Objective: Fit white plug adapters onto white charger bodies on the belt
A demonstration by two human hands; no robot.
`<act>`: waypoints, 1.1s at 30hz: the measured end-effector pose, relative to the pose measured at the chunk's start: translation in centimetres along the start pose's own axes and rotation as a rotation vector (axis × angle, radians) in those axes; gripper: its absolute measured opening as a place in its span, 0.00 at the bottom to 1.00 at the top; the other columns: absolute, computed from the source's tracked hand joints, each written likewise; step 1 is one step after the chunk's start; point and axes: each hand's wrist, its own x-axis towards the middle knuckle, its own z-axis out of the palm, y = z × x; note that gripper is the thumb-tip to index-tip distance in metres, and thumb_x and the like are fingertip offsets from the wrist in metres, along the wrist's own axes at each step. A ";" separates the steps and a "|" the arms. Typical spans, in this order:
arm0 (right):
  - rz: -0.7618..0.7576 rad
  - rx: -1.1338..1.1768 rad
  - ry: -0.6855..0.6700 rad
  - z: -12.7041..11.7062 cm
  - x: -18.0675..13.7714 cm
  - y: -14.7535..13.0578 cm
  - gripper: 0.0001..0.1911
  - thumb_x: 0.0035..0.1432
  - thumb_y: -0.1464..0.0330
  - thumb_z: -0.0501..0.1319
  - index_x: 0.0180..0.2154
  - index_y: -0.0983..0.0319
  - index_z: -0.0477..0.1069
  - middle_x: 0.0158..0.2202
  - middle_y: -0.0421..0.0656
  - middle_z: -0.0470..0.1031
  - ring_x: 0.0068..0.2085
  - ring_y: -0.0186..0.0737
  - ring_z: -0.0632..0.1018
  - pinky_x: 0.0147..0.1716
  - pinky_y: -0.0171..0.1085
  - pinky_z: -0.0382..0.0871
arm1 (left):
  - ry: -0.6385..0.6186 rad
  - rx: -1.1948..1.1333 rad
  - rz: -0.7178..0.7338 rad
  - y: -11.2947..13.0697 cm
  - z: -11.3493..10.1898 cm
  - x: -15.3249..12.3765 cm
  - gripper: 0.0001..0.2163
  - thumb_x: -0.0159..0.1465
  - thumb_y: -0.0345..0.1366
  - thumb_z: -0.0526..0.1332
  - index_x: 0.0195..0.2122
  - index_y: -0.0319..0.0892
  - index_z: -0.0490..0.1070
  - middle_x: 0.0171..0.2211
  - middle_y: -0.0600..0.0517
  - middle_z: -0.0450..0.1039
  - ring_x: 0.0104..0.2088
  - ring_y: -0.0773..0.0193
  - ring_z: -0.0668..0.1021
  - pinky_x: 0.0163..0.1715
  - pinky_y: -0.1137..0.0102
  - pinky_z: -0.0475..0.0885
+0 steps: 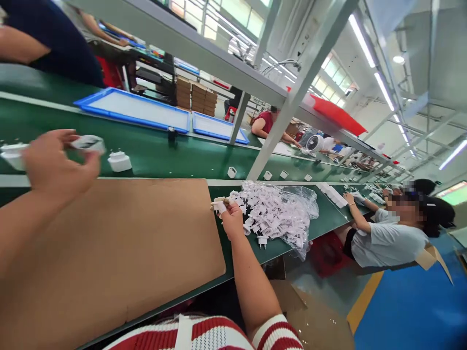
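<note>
My left hand (pixel 62 167) pinches a white plastic charger housing (pixel 95 142), its open side showing a dark inside, above the green conveyor belt. A white charger with metal pins (pixel 119 162) stands on the belt just right of that hand, and another white charger (pixel 13 156) is partly hidden behind it on the left. At the cardboard's right edge, my right hand (pixel 233 221) has its fingers closed on a small white plug part (pixel 220 206); beige coverings show on the fingertips. Beside it lies a heap of white plug parts (pixel 270 214) on a clear plastic bag (pixel 304 199).
A large cardboard sheet (pixel 138 243) covers the bench before me. Several white housings (pixel 232 172) sit along the belt (pixel 204 158). Blue-framed trays (pixel 138 111) lie beyond. A slanted metal post (pixel 280 131) rises near the heap. A co-worker (pixel 386 233) sits at right.
</note>
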 end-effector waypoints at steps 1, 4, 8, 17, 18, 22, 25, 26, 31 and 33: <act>0.041 0.028 -0.048 0.2 -0.2 -0.2 0.20 0.52 0.53 0.71 0.41 0.59 0.78 0.36 0.43 0.83 0.35 0.38 0.81 0.30 0.33 0.72 | -0.020 -0.033 -0.030 0.2 0.0 -1.2 0.31 0.63 0.40 0.61 0.66 0.32 0.64 0.60 0.39 0.73 0.58 0.45 0.77 0.61 0.49 0.72; 0.165 0.084 -0.155 0.7 -0.8 -0.6 0.23 0.53 0.50 0.70 0.41 0.60 0.79 0.38 0.45 0.84 0.34 0.38 0.81 0.29 0.33 0.71 | -0.305 -0.211 0.071 1.8 0.5 -6.0 0.26 0.64 0.49 0.60 0.60 0.40 0.70 0.56 0.46 0.78 0.50 0.53 0.80 0.54 0.58 0.77; 0.143 0.029 -0.091 1.3 -1.4 -0.5 0.24 0.50 0.56 0.74 0.46 0.58 0.74 0.40 0.41 0.82 0.30 0.32 0.77 0.26 0.31 0.70 | -0.511 -0.395 0.325 3.2 2.1 -12.3 0.22 0.67 0.51 0.56 0.56 0.43 0.72 0.54 0.45 0.80 0.55 0.51 0.79 0.59 0.58 0.72; 0.077 -0.232 -0.215 2.3 -2.4 -0.7 0.20 0.48 0.62 0.72 0.44 0.59 0.77 0.43 0.45 0.83 0.42 0.42 0.83 0.40 0.38 0.77 | -0.692 -0.506 0.159 1.7 4.7 -14.6 0.31 0.60 0.59 0.63 0.58 0.43 0.73 0.52 0.44 0.79 0.50 0.48 0.79 0.53 0.58 0.75; 0.035 -0.281 -0.225 2.5 -2.5 -0.9 0.19 0.49 0.62 0.72 0.44 0.59 0.78 0.44 0.45 0.83 0.43 0.42 0.83 0.42 0.39 0.77 | -0.725 -0.511 0.155 1.6 4.8 -14.5 0.29 0.61 0.60 0.63 0.54 0.43 0.76 0.50 0.45 0.79 0.49 0.49 0.80 0.51 0.59 0.76; -0.325 -0.764 -0.314 3.4 -2.8 -2.5 0.14 0.60 0.68 0.63 0.47 0.59 0.81 0.41 0.45 0.78 0.43 0.43 0.77 0.43 0.41 0.74 | -0.760 -0.580 0.172 1.4 4.8 -14.3 0.23 0.65 0.57 0.60 0.47 0.43 0.79 0.44 0.46 0.80 0.44 0.52 0.79 0.45 0.63 0.74; -0.570 -1.109 -0.454 4.2 -2.6 -3.7 0.20 0.56 0.77 0.59 0.47 0.60 0.81 0.39 0.46 0.76 0.43 0.45 0.73 0.44 0.42 0.71 | -0.752 -0.613 0.185 1.3 4.8 -14.3 0.21 0.65 0.55 0.61 0.45 0.42 0.79 0.42 0.46 0.80 0.43 0.53 0.79 0.44 0.64 0.73; -0.613 -1.179 -0.491 4.5 -2.4 -3.9 0.21 0.55 0.79 0.58 0.47 0.60 0.81 0.39 0.46 0.76 0.43 0.46 0.72 0.44 0.42 0.71 | -0.753 -0.616 0.192 1.3 4.7 -14.3 0.20 0.65 0.54 0.61 0.43 0.42 0.79 0.42 0.46 0.80 0.42 0.54 0.79 0.44 0.64 0.73; -0.708 -1.303 -0.605 5.5 -1.8 -3.8 0.22 0.53 0.83 0.56 0.44 0.61 0.79 0.38 0.46 0.75 0.44 0.46 0.72 0.44 0.41 0.70 | -0.750 -0.597 0.206 1.5 4.2 -14.0 0.18 0.66 0.52 0.59 0.37 0.41 0.78 0.36 0.47 0.78 0.37 0.57 0.77 0.40 0.65 0.69; -0.738 -1.338 -0.632 5.7 -1.7 -3.6 0.22 0.55 0.83 0.55 0.45 0.61 0.79 0.38 0.46 0.75 0.43 0.45 0.72 0.44 0.40 0.70 | -0.752 -0.592 0.210 1.6 4.1 -14.0 0.18 0.66 0.51 0.59 0.36 0.41 0.77 0.35 0.47 0.77 0.36 0.57 0.76 0.39 0.65 0.69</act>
